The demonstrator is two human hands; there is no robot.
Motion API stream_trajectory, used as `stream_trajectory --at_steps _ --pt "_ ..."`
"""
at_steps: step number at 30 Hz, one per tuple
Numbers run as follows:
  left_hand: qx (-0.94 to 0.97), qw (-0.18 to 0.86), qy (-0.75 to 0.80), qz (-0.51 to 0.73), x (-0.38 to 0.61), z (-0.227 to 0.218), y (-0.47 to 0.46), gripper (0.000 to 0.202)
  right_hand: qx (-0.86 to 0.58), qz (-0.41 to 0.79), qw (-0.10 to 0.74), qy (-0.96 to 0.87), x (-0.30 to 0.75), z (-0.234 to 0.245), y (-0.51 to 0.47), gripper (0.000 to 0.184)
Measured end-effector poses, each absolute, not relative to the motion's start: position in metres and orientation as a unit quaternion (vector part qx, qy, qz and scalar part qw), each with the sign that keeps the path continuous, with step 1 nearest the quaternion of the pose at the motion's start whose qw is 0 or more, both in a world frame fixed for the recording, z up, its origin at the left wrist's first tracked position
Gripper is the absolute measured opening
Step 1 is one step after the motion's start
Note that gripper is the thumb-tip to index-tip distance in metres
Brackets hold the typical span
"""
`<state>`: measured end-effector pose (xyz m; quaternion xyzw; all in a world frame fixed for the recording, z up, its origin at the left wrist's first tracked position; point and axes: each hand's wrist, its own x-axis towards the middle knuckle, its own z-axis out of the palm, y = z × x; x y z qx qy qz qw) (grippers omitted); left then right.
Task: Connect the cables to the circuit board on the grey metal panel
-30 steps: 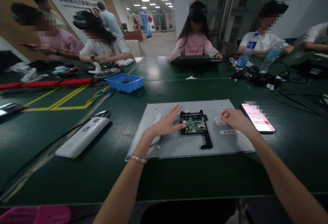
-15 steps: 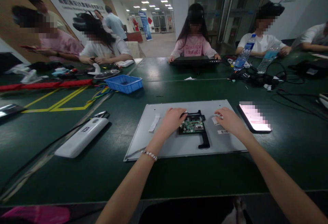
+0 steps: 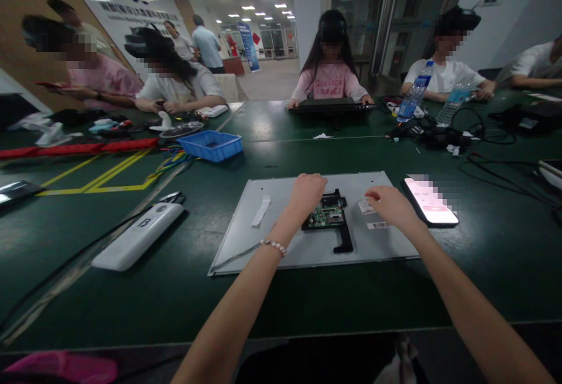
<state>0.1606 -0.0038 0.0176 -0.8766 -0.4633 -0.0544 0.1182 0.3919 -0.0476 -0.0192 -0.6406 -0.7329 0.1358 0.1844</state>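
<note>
A flat grey-white panel [image 3: 281,240] lies on the table in front of me, back side up. On its middle sits a black plastic bracket [image 3: 345,237] holding a green circuit board [image 3: 322,214]. My left hand [image 3: 307,192] is over the bracket's upper left part, its fingers curled down and closed; whatever they grip is hidden. To the right of the board, my right hand [image 3: 390,204] is pinched just above a white label [image 3: 365,206]. What its fingertips hold, if anything, is too small to make out.
A phone with a lit screen [image 3: 430,201] lies right of the panel, a white power bank [image 3: 140,236] to its left. Further back are a blue tray [image 3: 211,147], two bottles [image 3: 415,91] and tangled black cables [image 3: 432,132]. Several people sit around the table [image 3: 272,308].
My left hand has shifted slightly up and right over the bracket, its fingers more curled. My right hand stays by the label with its pinch slightly changed. The view has moved a little.
</note>
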Motion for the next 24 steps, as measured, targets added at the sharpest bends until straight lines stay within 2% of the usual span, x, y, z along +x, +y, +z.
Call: stream_trajectory --at_steps 5,10,15,24 --pt "-0.911 0.107 -0.391 -0.081 0.208 0.025 0.001 0.023 -0.654 0.134 0.176 -0.723 0.392 -0.016 -0.046 0.026" --pt "-0.922 0.086 -0.374 -0.06 0.23 0.007 0.001 0.02 -0.656 0.129 0.173 -0.724 0.393 -0.019 -0.044 0.026" --pt "-0.916 0.072 -0.388 -0.069 0.21 0.005 -0.005 0.021 -0.65 0.112 0.18 -0.73 0.393 -0.021 -0.045 0.025" --pt "-0.878 -0.032 -0.446 -0.171 0.144 0.018 -0.02 0.037 -0.62 0.117 0.2 -0.75 0.39 -0.03 -0.042 0.029"
